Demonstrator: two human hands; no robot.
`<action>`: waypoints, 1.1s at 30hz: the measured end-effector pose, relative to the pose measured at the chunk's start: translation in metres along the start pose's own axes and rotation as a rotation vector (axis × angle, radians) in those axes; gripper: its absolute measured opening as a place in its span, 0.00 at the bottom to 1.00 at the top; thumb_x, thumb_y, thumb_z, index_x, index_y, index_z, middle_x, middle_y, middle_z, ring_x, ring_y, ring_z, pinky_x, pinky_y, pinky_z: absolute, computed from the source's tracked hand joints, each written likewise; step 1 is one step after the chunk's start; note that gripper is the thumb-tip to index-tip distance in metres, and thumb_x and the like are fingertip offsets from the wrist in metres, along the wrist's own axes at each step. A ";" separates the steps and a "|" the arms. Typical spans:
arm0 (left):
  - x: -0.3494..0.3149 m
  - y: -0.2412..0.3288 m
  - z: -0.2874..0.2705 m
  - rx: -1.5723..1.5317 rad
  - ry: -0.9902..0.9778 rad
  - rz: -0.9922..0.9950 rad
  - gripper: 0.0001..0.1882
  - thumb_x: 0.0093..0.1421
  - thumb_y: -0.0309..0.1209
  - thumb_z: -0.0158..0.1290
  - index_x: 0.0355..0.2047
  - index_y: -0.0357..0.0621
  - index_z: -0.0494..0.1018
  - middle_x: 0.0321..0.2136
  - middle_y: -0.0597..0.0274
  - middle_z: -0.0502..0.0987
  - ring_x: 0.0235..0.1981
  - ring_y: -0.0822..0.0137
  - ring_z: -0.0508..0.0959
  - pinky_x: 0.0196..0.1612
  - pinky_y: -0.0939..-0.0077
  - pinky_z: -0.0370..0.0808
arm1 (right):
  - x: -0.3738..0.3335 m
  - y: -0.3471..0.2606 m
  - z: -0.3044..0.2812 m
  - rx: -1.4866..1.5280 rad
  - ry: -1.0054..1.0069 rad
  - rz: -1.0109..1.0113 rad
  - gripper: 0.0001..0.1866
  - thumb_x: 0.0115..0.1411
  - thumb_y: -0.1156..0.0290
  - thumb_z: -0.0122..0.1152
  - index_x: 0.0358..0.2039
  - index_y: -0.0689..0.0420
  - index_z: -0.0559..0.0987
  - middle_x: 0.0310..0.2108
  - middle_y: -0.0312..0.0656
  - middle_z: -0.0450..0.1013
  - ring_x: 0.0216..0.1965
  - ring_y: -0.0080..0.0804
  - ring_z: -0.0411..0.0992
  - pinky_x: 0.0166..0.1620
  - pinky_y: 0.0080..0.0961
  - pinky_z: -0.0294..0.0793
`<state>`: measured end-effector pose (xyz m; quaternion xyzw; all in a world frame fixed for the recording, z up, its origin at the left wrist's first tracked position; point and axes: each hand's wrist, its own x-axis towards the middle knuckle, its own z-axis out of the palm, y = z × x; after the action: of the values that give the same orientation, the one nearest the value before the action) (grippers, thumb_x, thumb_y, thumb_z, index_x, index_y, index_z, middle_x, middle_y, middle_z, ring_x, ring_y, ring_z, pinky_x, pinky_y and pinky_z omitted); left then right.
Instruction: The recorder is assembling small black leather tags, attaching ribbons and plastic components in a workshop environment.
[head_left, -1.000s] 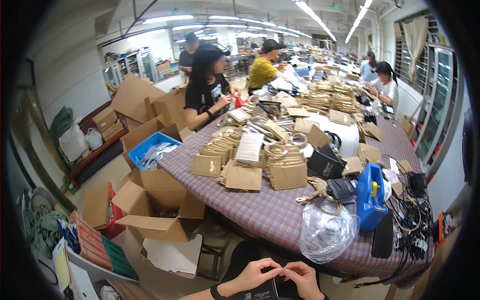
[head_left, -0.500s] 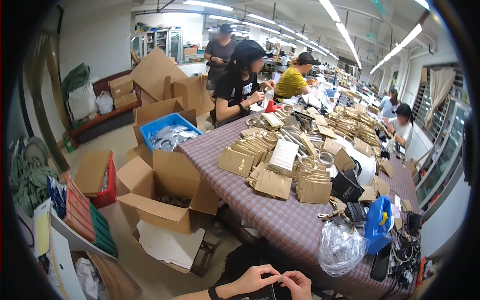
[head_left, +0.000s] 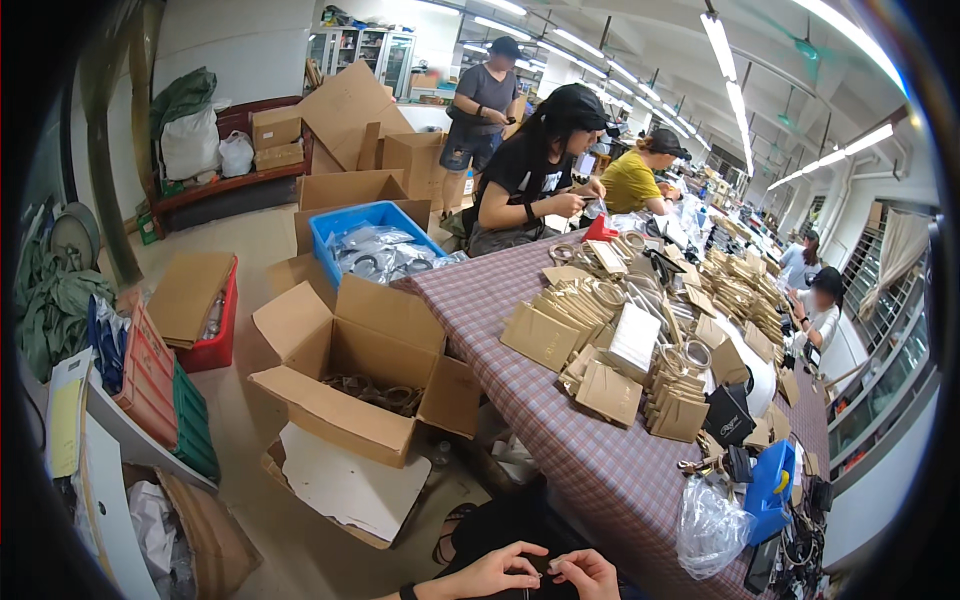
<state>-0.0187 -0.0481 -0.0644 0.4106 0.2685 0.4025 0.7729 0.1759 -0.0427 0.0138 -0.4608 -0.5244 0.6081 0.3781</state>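
At the lower edge, over my dark-clothed lap, my left hand (head_left: pixel 497 573) and my right hand (head_left: pixel 588 573) are close together with bent fingers. A small gap separates their fingertips. Each hand is pinched, but whatever lies between the fingers is too small to name. A dark band circles my left wrist. To the right of my hands is the edge of a table with a checked cloth (head_left: pixel 560 470). Nearest on it are a clear plastic bag (head_left: pixel 712 530) and a blue tape dispenser (head_left: pixel 770 490).
Gold-brown pouches (head_left: pixel 608 392) lie in heaps across the table, beside a black pouch (head_left: pixel 728 415). On the left stands an open cardboard box (head_left: pixel 345 425) with small items inside. Behind it is a blue crate (head_left: pixel 335 265) of plastic-wrapped pieces. A co-worker in black (head_left: pixel 520 190) sits at the table's far side.
The view has swung left, so the table sits further right. My fingertips, touching before, are now slightly apart. The dark printed item under my hands has dropped out of sight.
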 end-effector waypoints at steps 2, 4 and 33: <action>-0.005 0.005 0.007 0.081 0.112 0.130 0.17 0.56 0.19 0.56 0.46 0.35 0.68 0.33 0.60 0.78 0.36 0.70 0.78 0.41 0.77 0.75 | 0.003 -0.002 0.004 -0.033 -0.048 0.038 0.05 0.64 0.74 0.53 0.37 0.62 0.76 0.34 0.36 0.75 0.34 0.21 0.72 0.38 0.18 0.72; -0.002 -0.011 -0.003 0.152 0.131 0.175 0.22 0.56 0.19 0.57 0.50 0.35 0.64 0.34 0.58 0.77 0.37 0.69 0.78 0.41 0.77 0.75 | 0.006 -0.005 0.008 -0.047 -0.056 0.042 0.06 0.64 0.74 0.54 0.37 0.62 0.76 0.34 0.37 0.75 0.34 0.21 0.72 0.37 0.17 0.72; 0.002 -0.013 0.012 0.110 0.195 0.138 0.27 0.57 0.24 0.59 0.55 0.37 0.61 0.33 0.60 0.75 0.36 0.72 0.75 0.42 0.79 0.73 | 0.007 -0.017 0.006 -0.125 -0.196 0.108 0.04 0.58 0.77 0.58 0.31 0.64 0.78 0.27 0.34 0.75 0.32 0.19 0.70 0.38 0.15 0.69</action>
<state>-0.0036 -0.0552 -0.0697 0.4286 0.3351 0.4776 0.6899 0.1680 -0.0348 0.0292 -0.4491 -0.5702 0.6359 0.2624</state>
